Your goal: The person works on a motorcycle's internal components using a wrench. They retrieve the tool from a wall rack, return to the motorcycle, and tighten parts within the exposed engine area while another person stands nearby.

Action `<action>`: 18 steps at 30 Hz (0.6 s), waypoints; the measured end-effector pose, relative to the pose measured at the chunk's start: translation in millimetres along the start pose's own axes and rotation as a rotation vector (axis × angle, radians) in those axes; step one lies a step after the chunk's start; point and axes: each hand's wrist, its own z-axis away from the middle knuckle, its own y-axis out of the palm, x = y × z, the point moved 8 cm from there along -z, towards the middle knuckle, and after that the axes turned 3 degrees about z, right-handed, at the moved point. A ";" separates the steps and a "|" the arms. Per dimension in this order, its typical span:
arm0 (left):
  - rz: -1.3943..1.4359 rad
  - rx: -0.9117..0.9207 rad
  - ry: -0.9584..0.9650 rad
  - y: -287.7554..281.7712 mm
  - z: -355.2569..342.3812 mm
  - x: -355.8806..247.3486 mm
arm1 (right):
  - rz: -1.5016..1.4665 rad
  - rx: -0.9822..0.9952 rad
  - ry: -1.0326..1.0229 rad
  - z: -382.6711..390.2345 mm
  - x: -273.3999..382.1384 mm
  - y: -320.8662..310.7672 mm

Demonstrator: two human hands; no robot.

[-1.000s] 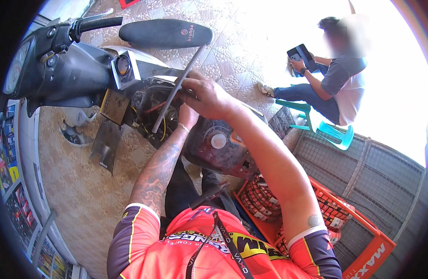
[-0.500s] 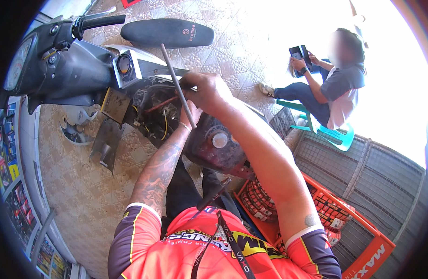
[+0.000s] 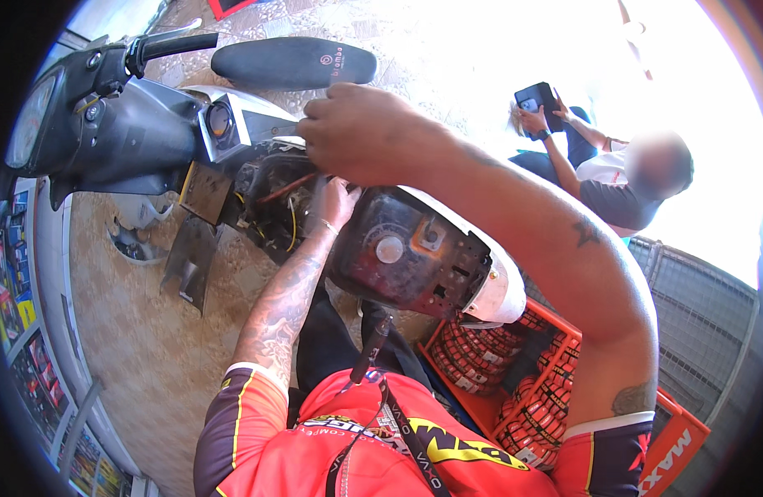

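Note:
A scooter with its seat off stands in front of me, its engine bay [image 3: 270,192] exposed with a yellow wire and a reddish hose. My left hand [image 3: 340,201] reaches to the bay's edge beside the fuel tank [image 3: 381,240]. Its fingers are curled, and what they grip is partly covered. Above it, my right hand [image 3: 361,132] is closed with knuckles up, over the bay's far edge. Whatever lies inside its fist is hidden. A blurred grey streak shows between the two hands, too smeared to name.
The detached black seat [image 3: 294,62] lies on the tiled floor beyond the scooter. Orange racks hold wrapped tires [image 3: 473,356] at right. A seated person [image 3: 622,182] holds a dark tablet-like case [image 3: 537,103]. Loose body panels [image 3: 195,261] lie at left, near product shelves [image 3: 33,331].
My right hand has risen and swung outward, its elbow farther right. The grey metal bar that crossed my hands is no longer plainly visible. The seated person's head and torso have shifted right and nearer.

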 end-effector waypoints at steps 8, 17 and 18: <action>-0.360 0.037 0.065 7.4 -2.4 0.1 | -0.656 0.083 0.423 -8.3 -14.1 6.1; 0.161 0.025 -0.121 4.5 -0.4 2.2 | -0.051 -0.132 -0.021 -5.5 4.2 -21.2; 0.651 -0.061 -0.239 9.5 0.2 13.1 | -0.131 -0.059 0.045 -12.8 2.2 -19.5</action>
